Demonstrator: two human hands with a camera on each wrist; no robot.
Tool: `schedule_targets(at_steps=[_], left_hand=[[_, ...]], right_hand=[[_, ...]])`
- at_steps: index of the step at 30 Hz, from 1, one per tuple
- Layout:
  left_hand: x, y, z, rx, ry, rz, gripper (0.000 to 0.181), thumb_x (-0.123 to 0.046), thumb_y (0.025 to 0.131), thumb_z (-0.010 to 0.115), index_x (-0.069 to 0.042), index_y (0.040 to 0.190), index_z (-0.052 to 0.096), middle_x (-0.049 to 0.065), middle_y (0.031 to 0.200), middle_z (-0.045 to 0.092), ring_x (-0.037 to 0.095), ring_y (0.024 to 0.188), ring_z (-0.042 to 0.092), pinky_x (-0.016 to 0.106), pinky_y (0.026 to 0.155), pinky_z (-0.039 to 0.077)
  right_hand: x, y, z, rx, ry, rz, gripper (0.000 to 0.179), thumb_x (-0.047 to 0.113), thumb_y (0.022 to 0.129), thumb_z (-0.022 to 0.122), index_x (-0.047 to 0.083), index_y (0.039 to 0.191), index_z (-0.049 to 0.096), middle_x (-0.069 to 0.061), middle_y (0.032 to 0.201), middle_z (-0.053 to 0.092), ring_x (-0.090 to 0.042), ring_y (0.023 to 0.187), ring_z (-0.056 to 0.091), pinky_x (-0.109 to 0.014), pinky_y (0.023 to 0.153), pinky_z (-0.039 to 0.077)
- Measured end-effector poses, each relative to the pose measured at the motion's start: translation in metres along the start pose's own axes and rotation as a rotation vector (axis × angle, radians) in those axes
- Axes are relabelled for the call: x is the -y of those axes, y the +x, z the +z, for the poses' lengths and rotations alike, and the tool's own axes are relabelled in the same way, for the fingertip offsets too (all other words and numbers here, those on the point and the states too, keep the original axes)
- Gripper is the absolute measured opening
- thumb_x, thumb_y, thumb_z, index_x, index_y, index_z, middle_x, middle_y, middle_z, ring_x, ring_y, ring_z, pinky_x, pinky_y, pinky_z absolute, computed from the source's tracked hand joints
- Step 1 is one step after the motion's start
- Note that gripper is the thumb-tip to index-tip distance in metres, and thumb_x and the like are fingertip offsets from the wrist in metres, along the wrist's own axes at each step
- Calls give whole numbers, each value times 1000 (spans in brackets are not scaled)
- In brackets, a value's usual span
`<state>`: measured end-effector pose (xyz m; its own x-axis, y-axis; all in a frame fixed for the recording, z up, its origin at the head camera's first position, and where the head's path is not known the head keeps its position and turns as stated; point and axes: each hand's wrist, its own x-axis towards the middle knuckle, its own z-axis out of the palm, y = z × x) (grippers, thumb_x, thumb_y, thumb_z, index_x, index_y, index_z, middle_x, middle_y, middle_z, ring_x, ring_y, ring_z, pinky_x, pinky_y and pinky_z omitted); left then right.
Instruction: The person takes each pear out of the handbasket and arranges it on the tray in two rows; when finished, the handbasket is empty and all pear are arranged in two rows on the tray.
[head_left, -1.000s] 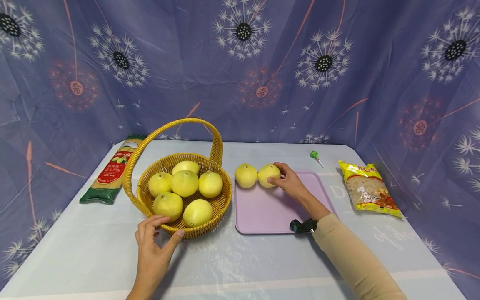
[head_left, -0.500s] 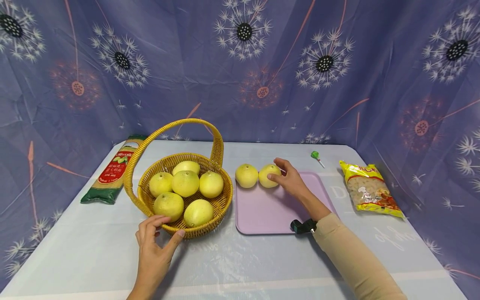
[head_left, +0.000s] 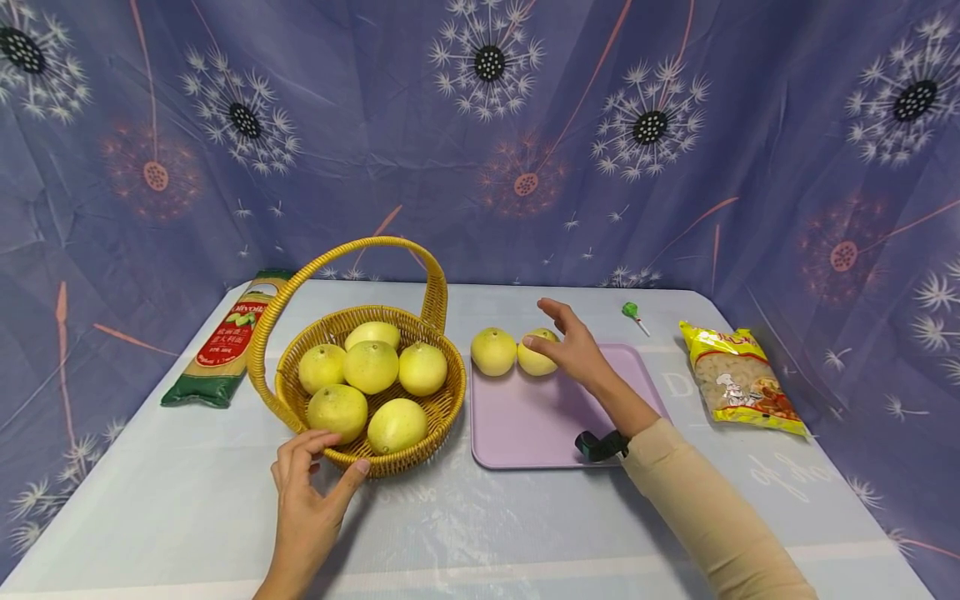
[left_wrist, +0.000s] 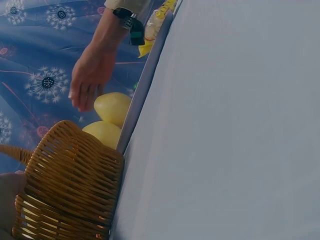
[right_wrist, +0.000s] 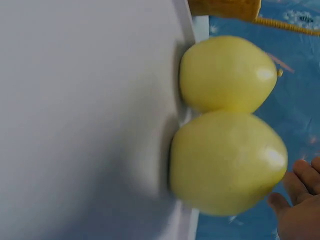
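My left hand (head_left: 307,500) holds the near rim of a yellow wicker basket (head_left: 412,461), fingers over the edge and thumb at the outside. Several pale yellow pomelo-like fruits lie in the basket below its tall arched handle. To the right, two more such fruits sit side by side at the far left of a pink tray (head_left: 525,425): the left fruit (head_left: 493,352) and the right fruit (right_wrist: 227,162). My right hand (head_left: 581,350) hovers above and beside the right fruit with fingers spread and nothing in them. In the right wrist view, its fingertips are apart from that fruit.
A green and red pasta packet (head_left: 225,342) lies behind the basket on the left. At the right are a yellow snack bag (head_left: 738,379) and a green lollipop (head_left: 632,312). A patterned blue cloth (head_left: 360,167) hangs along the table's back edge.
My right hand has let go of the right fruit and lifted up and slightly left off it. Both fruits on the tray and my left hand at the basket stay in place.
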<state>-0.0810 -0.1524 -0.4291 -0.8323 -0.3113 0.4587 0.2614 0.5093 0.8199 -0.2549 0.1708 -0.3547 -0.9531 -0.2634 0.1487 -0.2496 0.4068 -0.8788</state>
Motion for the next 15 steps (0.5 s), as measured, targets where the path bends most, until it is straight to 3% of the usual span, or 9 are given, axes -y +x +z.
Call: schedule_targets(at_steps=[2,9,15], left_hand=[[1,0,0,2,3,-6,46,1,72,78,-2,112,57,5,124,43,0,104,27,20,81,26],[1,0,1,5,1,-14,46,1,72,78,0,112,57,7,123,43,0,104,28,21,81,26],[0,1,0,4,-6,-4,45,1,72,77,0,112,57,8,123,44,1,103,28,22,81,26]], right_hand=[[6,-1,3,6,-7,-24,73,18,87,68,4,146,28,-15,153,29,-30,145,20,-48,118,16],[-5,10,17,11,-18,-109,74,26,85,71,11,146,31,-7,152,34,-25,144,25,-46,117,19],[11,15,31,48,-2,-149,73,26,83,72,15,144,34,-4,150,37,-22,141,30,-42,116,23]])
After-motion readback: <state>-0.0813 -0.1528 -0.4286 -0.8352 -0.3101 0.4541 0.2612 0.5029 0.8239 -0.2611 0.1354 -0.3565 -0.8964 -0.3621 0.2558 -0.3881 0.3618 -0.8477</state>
